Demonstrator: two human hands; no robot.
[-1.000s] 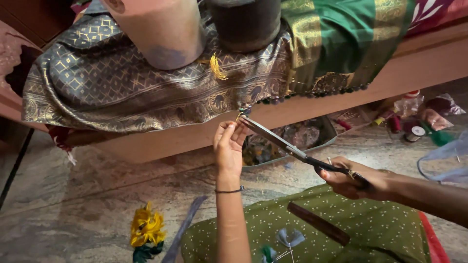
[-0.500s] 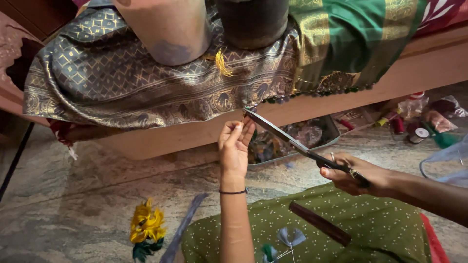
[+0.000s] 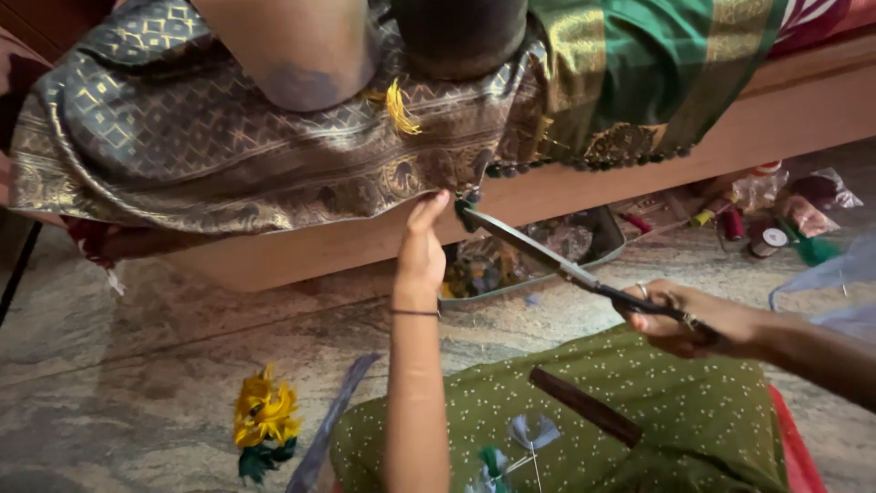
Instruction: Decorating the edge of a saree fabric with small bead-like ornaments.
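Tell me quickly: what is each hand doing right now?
Left hand: fingers up at the hem of the grey patterned cloth, seemingly pinching it.
Right hand: closed around the handles of the scissors.

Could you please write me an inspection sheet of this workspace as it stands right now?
Surface: stone floor, wooden platform edge.
Job's things: grey-gold patterned cloth draped over the platform; long scissors, tips at its hem.
Clutter: yellow tassel bundle on the floor; tray of oddments; thread spools.
Grips: left hand pinches the cloth edge; right hand holds the scissors' handles.
Cables: dark cord at the left edge; kind unclear.
Surroundings: green cloth alongside; green dotted garment over the lap.
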